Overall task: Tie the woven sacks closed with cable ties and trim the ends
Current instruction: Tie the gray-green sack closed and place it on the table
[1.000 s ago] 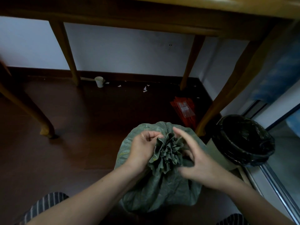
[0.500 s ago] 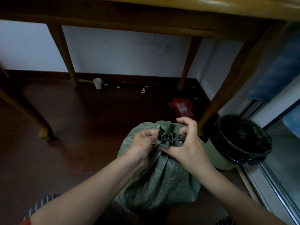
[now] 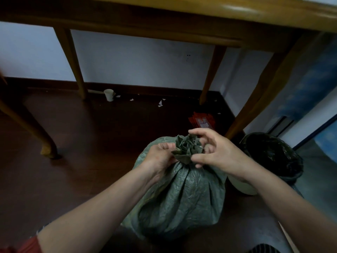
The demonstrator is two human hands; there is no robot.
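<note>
The dark floor (image 3: 91, 143) to the left of the green woven sack (image 3: 182, 198) is wide and bare, so a hand can come in from that side, and the curved table leg (image 3: 27, 125) stands well away. On the right, the bin with a black bag (image 3: 273, 156) stands just beside the sack, and the slanted table leg (image 3: 264, 92) comes down close behind it, so that side is tight. The wooden table top (image 3: 182, 8) hangs overhead, a red packet (image 3: 201, 121) lies just behind the sack, and a paper cup (image 3: 109, 94) stands far back by the wall.
</note>
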